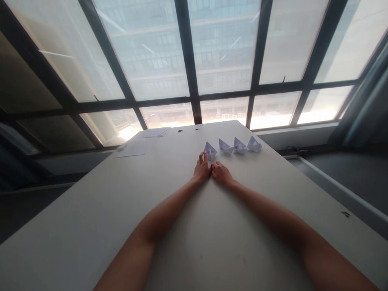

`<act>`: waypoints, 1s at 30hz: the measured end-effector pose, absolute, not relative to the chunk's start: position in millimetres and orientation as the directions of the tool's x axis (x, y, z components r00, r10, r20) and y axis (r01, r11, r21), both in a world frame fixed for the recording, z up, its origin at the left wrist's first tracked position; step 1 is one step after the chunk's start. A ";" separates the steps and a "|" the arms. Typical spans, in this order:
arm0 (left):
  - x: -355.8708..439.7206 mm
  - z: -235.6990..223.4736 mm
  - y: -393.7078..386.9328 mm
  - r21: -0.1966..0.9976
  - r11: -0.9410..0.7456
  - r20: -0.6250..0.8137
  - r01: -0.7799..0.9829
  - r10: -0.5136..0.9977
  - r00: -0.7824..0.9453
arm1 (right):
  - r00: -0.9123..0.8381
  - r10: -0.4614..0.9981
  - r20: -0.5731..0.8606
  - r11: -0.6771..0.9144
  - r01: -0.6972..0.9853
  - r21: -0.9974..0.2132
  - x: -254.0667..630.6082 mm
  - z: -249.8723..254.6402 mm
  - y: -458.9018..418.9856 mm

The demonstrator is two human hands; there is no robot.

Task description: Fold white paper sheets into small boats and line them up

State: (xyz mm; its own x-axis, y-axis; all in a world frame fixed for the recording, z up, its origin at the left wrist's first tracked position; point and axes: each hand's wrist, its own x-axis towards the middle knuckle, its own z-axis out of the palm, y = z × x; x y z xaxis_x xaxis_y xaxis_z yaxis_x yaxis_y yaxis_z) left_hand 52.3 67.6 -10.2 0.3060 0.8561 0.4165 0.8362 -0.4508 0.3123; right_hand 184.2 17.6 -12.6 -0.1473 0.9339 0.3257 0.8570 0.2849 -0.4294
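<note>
A folded white paper boat (210, 151) stands on the white table, at the left end of a row. My left hand (202, 167) is at its near left side, with the fingertips against the paper and the thumb towards my right hand. Just in front of the same boat, my right hand (221, 173) rests low with its fingers curled in. What those fingers hold, if anything, is hidden. To the right stand a second paper boat (225, 147), a third paper boat (239, 146) and a rightmost paper boat (254, 144), all with pointed peaks.
Flat white paper sheets (131, 148) lie at the table's far left. A round dark hole (180, 130) is near the far edge of the table (121, 202). Large framed windows (224, 44) rise behind it, and a curtain (360, 97) hangs at right.
</note>
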 end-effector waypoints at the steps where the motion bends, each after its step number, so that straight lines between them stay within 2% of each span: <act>1: 54.6 -9.7 72.0 0.327 -0.436 0.406 0.838 0.866 0.293 | -0.142 0.933 0.330 0.284 0.854 -0.436 184.0 -12.5 16.8; 11: 51.7 -6.5 77.1 0.342 -0.428 0.372 0.837 0.879 0.297 | -0.081 0.920 0.382 0.291 0.794 -0.533 184.4 -11.4 18.4; 16: 42.2 -1.0 66.8 0.335 -0.472 0.386 0.815 0.858 0.338 | 0.109 0.900 0.422 0.202 0.754 -0.625 192.1 -13.8 23.3; 20: 16.2 -1.3 44.4 0.312 -0.536 0.382 0.785 0.827 0.413 | 0.286 0.859 0.424 0.175 0.614 -0.770 199.0 -18.7 32.9; 22: -0.2 -2.2 31.7 0.250 -0.657 0.378 0.712 0.743 0.553 | 0.284 0.872 0.398 0.207 0.523 -0.827 200.5 -22.0 38.4; 26: -21.1 1.9 16.5 0.171 -0.853 0.418 0.492 0.516 0.748 | 0.061 0.936 0.346 0.305 0.345 -0.888 201.5 -28.1 45.3; 28: -23.0 6.9 14.2 0.172 -0.919 0.423 0.355 0.394 0.816 | -0.010 0.939 0.345 0.334 0.279 -0.900 202.6 -29.7 46.0; 30: -22.0 11.5 12.9 0.223 -0.941 0.405 0.256 0.328 0.853 | -0.026 0.930 0.367 0.360 0.269 -0.893 204.2 -30.2 45.4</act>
State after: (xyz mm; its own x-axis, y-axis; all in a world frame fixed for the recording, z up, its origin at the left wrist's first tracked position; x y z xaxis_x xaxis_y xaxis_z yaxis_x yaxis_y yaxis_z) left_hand -22.0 12.9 11.5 0.8532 0.3283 0.4053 0.2561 -0.9406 0.2229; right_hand 204.2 45.4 -30.2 -0.0260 0.9298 0.3671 0.2690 0.3602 -0.8933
